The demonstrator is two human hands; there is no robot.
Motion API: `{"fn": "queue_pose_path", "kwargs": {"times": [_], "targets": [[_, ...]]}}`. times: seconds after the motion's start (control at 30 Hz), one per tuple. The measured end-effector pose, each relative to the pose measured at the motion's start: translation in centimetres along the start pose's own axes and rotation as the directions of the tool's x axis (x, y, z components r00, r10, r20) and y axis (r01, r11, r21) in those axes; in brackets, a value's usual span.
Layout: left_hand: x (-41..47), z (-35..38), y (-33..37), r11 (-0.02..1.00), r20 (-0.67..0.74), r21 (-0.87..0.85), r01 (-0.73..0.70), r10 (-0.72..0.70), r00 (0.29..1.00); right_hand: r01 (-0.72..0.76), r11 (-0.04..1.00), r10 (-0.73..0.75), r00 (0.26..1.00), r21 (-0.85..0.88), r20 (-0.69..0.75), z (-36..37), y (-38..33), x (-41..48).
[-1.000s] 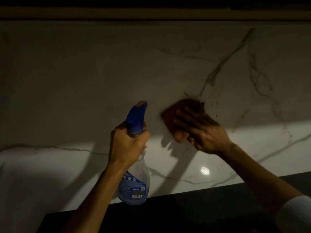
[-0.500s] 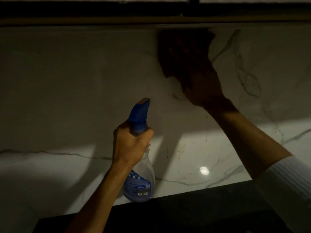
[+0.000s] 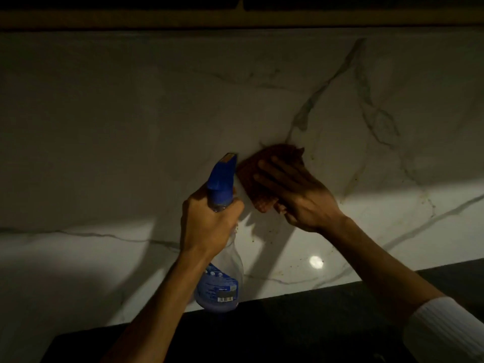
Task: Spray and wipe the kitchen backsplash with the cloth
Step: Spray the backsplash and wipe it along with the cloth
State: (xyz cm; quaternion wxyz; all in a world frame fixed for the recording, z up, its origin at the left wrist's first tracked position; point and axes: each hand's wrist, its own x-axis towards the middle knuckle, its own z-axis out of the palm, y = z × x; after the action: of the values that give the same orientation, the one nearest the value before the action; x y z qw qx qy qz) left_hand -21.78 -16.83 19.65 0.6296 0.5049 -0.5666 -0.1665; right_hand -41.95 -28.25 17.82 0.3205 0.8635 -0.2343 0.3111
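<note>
The white marble backsplash (image 3: 131, 127) with grey veins fills the view; its lower band is lit and its upper part lies in shadow. My right hand (image 3: 298, 195) presses a reddish-brown waffle cloth (image 3: 258, 179) flat against the backsplash near the middle. My left hand (image 3: 209, 224) grips the neck of a clear spray bottle (image 3: 222, 286) with a blue trigger head (image 3: 222, 179), held upright just left of the cloth, nozzle toward the wall. Small brown specks dot the marble below and right of the cloth.
A dark countertop (image 3: 288, 323) runs along the bottom under the backsplash. A dark cabinet underside with a wooden strip (image 3: 235, 19) caps the top of the wall. A bright light reflection (image 3: 316, 262) sits low on the marble.
My right hand and the cloth swept up to the top edge of the backsplash half a second ago and have come back down to the middle. The bottle hand stayed nearly still.
</note>
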Motion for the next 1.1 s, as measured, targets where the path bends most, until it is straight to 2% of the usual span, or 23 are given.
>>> {"fn": "queue_pose_path", "kwargs": {"times": [0.1,0.2,0.27,0.37,0.43,0.47,0.5,0.57,0.63,0.67,0.7,0.8,0.87,0.93,1.0,1.1], "targets": [[-0.3,-0.2,-0.1,1.0,0.007,-0.023,0.011,-0.011,1.0,-0.108,0.994,0.106,0.988,-0.006,-0.112,-1.1,1.6,1.2],[-0.5,-0.4,-0.2,1.0,-0.01,-0.015,0.001,-0.002,1.0,-0.24,0.969,0.245,0.936,0.049,-0.254,-1.4,1.5,2.9],[-0.7,-0.5,-0.5,1.0,-0.013,-0.012,0.016,-0.016,1.0,-0.26,0.961,0.275,0.922,0.09,-0.272,-0.8,0.4,3.1],[-1.1,-0.4,-0.8,1.0,-0.008,0.014,0.018,-0.018,1.0,-0.111,0.992,0.116,0.989,0.06,-0.088,0.5,-1.4,1.1],[-1.3,-0.4,-0.7,0.999,-0.006,0.007,0.035,-0.035,0.999,0.035,0.999,-0.035,0.997,-0.007,0.067,0.7,-1.4,-0.8],[-1.4,-0.4,-0.6,0.999,-0.001,0.001,0.04,-0.04,0.999,0.064,0.997,-0.061,0.993,-0.034,0.099,0.5,-1.0,-1.3],[-1.5,-0.4,-0.6,0.999,0.004,0.0,0.037,-0.037,0.999,0.043,0.998,-0.039,0.996,-0.045,0.081,0.2,-0.5,-1.4],[-1.7,-0.4,-0.7,1.0,0.003,0.011,0.028,-0.028,1.0,-0.125,0.992,0.124,0.991,-0.027,-0.041,-0.3,0.4,-1.1],[-2.0,-0.4,-0.8,0.999,-0.008,0.018,0.031,-0.031,0.999,-0.315,0.949,0.316,0.937,0.031,-0.148,-0.6,0.4,-0.5],[-2.1,-0.3,-0.8,0.999,-0.016,0.021,0.031,-0.03,0.999,-0.354,0.933,0.359,0.919,0.058,-0.166,-0.4,0.0,-0.2],[-2.2,-0.2,-0.8,0.999,-0.019,0.028,0.026,-0.026,1.0,-0.343,0.937,0.35,0.924,0.07,-0.155,-0.1,-0.7,-0.3],[-2.4,0.0,-0.8,0.999,-0.001,0.036,0.014,-0.014,1.0,-0.095,0.995,0.095,0.995,0.018,-0.027,0.9,-1.8,-1.7],[-2.5,0.0,-0.7,1.0,0.026,0.023,0.017,-0.018,0.999,-0.024,1.0,0.024,0.999,-0.012,0.031,0.3,-0.9,-2.0],[-2.5,0.1,-0.5,0.999,0.05,0.003,0.04,-0.04,0.998,-0.056,0.998,0.056,0.998,-0.015,-0.005,-1.0,0.8,-0.7],[-2.5,0.3,-0.4,0.998,0.057,-0.009,0.058,-0.058,0.997,-0.131,0.991,0.128,0.986,-0.018,-0.106,-2.8,3.1,1.3],[-2.7,0.8,-0.6,0.999,0.037,0.017,0.049,-0.049,0.998,-0.337,0.937,0.348,0.896,0.089,-0.276,-5.0,6.3,3.4]]}}
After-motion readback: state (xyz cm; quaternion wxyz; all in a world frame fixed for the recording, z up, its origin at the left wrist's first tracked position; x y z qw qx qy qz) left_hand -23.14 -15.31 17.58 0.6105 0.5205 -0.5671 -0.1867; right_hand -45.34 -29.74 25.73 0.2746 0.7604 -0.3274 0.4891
